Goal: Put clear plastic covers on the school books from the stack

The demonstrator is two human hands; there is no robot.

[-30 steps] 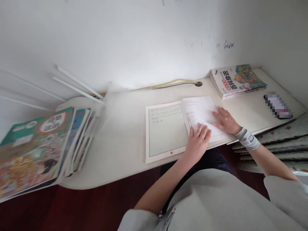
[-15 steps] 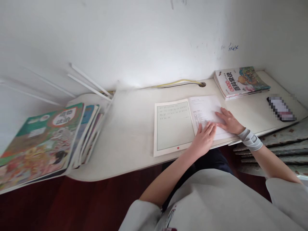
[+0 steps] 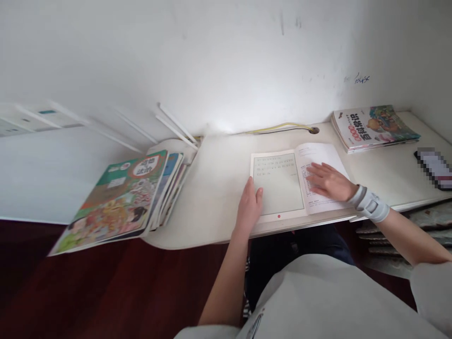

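An open book (image 3: 278,194) lies near the front edge of the white desk (image 3: 212,188). Its left page has a pale green framed panel with a few lines of text; its right page (image 3: 326,153) is white with small print. At the left edge of the book is my left hand (image 3: 248,207), thumb over the page and fingers along the outer edge, closed around that edge. My right hand (image 3: 330,182) is open over the right page, fingers spread and pointing left, covering some of the print. A grey band (image 3: 371,203) wraps the right wrist.
Colourful books (image 3: 122,202) are stacked at the desk's left end beside white rods (image 3: 176,122). More books (image 3: 376,128) sit at the back right, with a phone (image 3: 436,167) in front. A yellow cable (image 3: 278,127) runs along the wall to a hole (image 3: 313,130).
My left hand has gone from the right page to the book's left edge. My right hand has shifted over the right page, fingers spread. The view has turned left.
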